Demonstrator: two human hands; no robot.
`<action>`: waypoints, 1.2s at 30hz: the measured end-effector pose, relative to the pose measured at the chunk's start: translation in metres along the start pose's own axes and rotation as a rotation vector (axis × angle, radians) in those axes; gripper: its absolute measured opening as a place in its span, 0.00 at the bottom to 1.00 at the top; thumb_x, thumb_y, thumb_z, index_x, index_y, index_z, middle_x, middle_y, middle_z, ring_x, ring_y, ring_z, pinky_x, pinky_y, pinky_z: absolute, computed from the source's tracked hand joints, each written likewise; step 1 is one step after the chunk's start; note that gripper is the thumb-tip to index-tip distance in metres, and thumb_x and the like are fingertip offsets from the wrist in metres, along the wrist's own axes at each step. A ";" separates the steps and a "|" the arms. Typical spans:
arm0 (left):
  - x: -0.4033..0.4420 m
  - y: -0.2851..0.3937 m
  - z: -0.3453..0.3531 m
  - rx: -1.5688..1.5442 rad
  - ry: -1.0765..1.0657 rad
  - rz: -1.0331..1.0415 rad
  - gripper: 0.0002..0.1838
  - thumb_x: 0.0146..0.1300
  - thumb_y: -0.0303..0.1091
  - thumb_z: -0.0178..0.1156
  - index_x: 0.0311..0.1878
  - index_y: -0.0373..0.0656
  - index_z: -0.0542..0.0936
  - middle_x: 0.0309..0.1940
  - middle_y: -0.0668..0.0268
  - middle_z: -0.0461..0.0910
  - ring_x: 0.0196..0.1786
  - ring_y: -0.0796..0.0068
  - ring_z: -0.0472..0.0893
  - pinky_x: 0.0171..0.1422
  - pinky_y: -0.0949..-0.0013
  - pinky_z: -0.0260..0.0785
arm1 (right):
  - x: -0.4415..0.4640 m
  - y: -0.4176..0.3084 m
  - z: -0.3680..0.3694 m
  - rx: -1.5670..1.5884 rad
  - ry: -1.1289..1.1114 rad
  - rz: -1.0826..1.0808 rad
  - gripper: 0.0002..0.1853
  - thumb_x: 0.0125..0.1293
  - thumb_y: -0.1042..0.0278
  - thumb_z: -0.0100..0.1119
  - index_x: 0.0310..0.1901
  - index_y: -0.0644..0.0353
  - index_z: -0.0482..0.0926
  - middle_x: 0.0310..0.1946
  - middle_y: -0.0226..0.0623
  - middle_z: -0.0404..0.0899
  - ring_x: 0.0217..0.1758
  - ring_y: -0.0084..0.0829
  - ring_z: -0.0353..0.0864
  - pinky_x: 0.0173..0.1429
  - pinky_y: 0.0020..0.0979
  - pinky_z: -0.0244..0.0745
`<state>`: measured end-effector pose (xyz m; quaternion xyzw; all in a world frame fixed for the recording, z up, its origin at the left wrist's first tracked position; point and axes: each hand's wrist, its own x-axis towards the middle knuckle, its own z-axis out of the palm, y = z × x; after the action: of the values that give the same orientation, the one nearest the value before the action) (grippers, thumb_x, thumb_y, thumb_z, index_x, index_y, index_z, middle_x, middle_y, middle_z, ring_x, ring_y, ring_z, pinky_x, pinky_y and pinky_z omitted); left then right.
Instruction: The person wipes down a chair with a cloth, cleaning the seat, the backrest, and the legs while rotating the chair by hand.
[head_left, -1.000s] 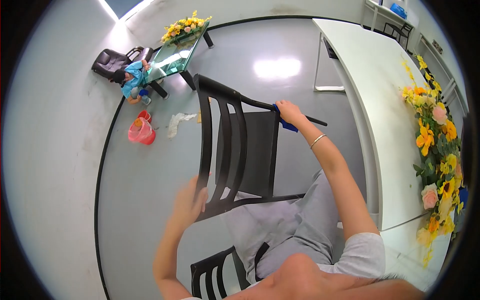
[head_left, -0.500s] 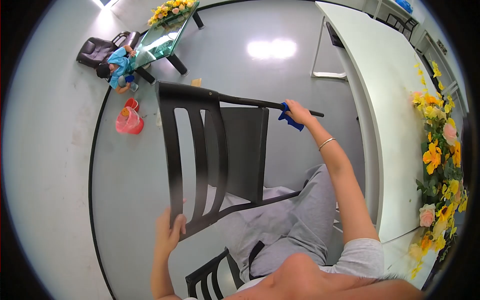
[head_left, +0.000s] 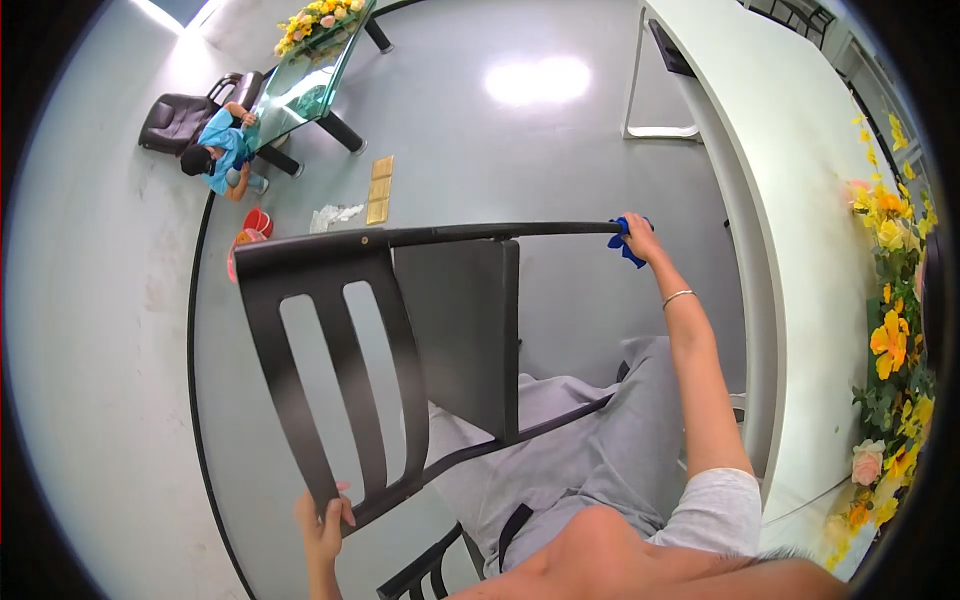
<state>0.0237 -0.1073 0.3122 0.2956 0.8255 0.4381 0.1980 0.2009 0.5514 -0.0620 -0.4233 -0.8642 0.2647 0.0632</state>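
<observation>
A black chair (head_left: 456,330) is held tipped on its side across my lap, its slatted backrest (head_left: 345,370) to the left and its legs pointing right. My left hand (head_left: 322,525) is closed around the lower corner of the backrest. My right hand (head_left: 641,238) is closed on a blue cloth (head_left: 630,246), pressed around the far end of the upper chair leg (head_left: 500,231). The fingers of this hand are partly hidden by the cloth. Grey trousers (head_left: 570,440) show behind the lower leg of the chair.
A white desk (head_left: 730,130) runs along the right with artificial flowers (head_left: 890,345) on it. Another black chair (head_left: 428,570) stands below. A person in blue (head_left: 225,145) is beside a glass table (head_left: 305,85). Yellow panels (head_left: 380,190) and a red bucket (head_left: 257,222) are on the floor.
My right hand and the blue cloth have slid right to the leg's end. The chair has turned, its backrest shifting left and down along with my left hand.
</observation>
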 end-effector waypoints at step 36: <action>0.028 0.051 0.027 0.154 -0.125 0.086 0.09 0.75 0.30 0.50 0.46 0.37 0.77 0.18 0.70 0.72 0.21 0.80 0.72 0.30 0.73 0.66 | -0.057 -0.261 -0.069 -0.229 0.265 -0.499 0.14 0.63 0.75 0.59 0.50 0.60 0.71 0.45 0.41 0.79 0.52 0.43 0.83 0.49 0.42 0.82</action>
<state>0.0343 -0.0497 0.3385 0.3718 0.8294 0.3620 0.2069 0.0778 0.4046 0.1369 -0.2333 -0.9499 0.0843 0.1903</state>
